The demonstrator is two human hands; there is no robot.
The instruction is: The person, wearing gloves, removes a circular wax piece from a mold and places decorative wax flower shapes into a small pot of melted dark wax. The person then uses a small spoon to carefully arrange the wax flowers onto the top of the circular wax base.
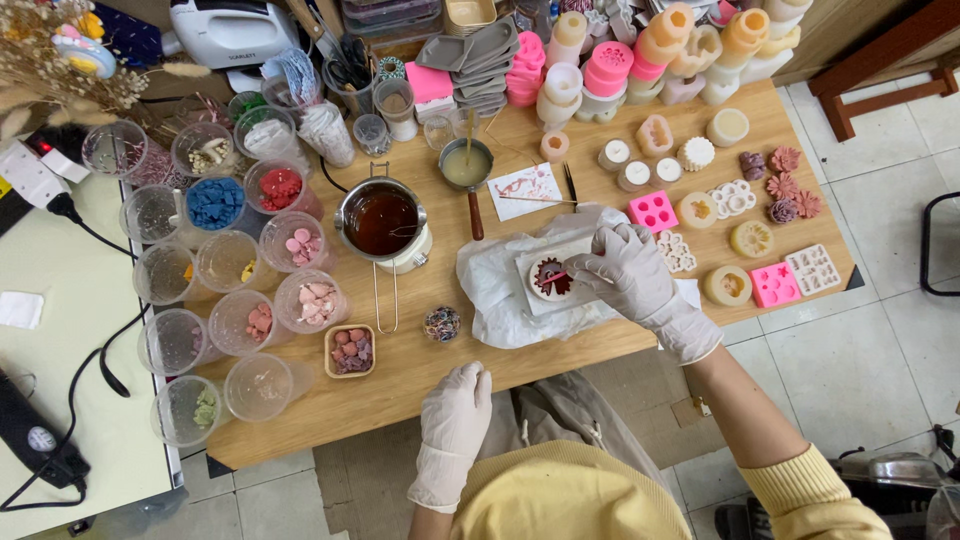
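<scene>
Candle (551,279) sits under my right hand (628,268), fingers pinching a thin stick (566,277); left hand (456,403), loosely curled, rests nearer me.

A single head-worn camera is looking almost straight down from well above a wooden table (420,390), taking in its whole top from the near edge to the cluttered far edge. The wearer's yellow sweater (560,500) is filling the bottom of the view, with tiled floor (880,330) showing at right.
</scene>
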